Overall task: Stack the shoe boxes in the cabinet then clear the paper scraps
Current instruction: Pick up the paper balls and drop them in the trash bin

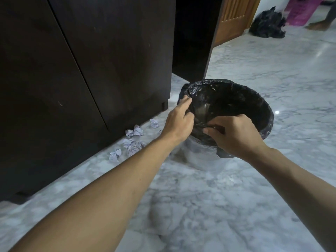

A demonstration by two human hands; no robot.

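We have both hands on the black crinkled plastic liner (236, 99) that covers the mouth of a pale round waste bin (198, 157) standing on the white-and-grey marbled floor (200, 206). Our left hand (179, 122) reaches to the near-left part of the rim, its fingers curled onto the liner's edge. Our right hand (236, 135) pinches a fold of the same liner at the near side of the rim, thumb and fingers closed on the plastic. The two hands sit close together but apart, each clamped on the liner.

The crumpled white paper scraps (133, 132) lie loose on the floor to the left of the bin, strung along the foot of the dark brown wooden cabinet (109, 60); we count roughly half a dozen balls, some touching one another. The cabinet's doors facing us are closed, so we cannot tell where the shoe boxes are.

Beyond the cabinet, a light brown wooden door (234, 17) stands ajar, and a lumpy black plastic bag (267, 24) rests on the floor near another person's bare foot (316, 25).
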